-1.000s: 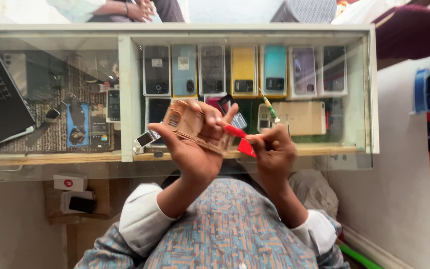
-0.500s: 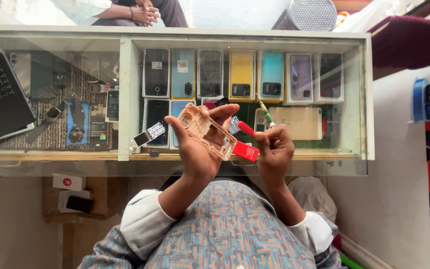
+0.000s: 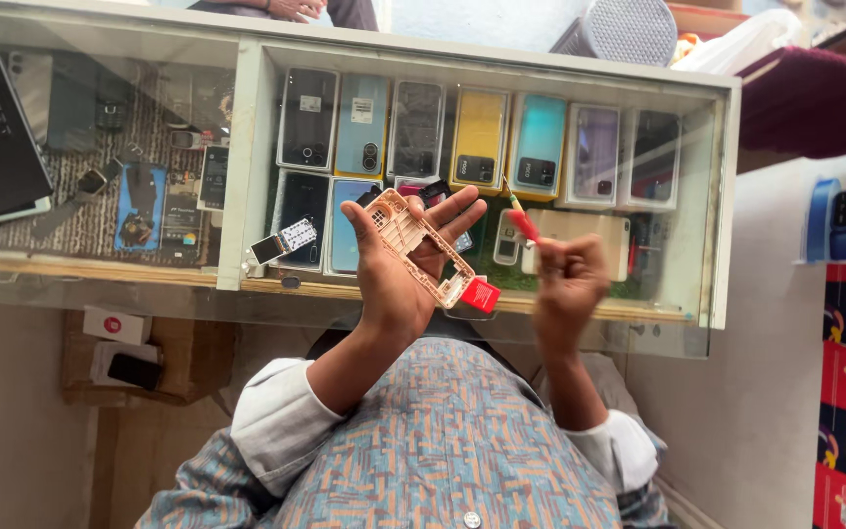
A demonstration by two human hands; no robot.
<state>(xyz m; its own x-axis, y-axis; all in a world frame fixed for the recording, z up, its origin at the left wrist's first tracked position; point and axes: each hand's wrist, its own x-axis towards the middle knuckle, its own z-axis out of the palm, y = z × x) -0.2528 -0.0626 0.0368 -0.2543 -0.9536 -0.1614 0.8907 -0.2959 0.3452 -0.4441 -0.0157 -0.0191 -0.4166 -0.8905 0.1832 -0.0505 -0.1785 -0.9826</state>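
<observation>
Two hands raised: left hand [image 3: 399, 269] fingers spread cradling phone frame [image 3: 421, 245]; right hand [image 3: 565, 284] fist clenching screwdriver [image 3: 521, 220].

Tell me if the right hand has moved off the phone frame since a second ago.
Yes. The right hand, gripping the screwdriver, has pulled right, away from the frame in the left hand, judged against the yellow phone in the case.

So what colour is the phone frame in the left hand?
Pale peach-tan phone frame, held in the left hand; head view.
</observation>
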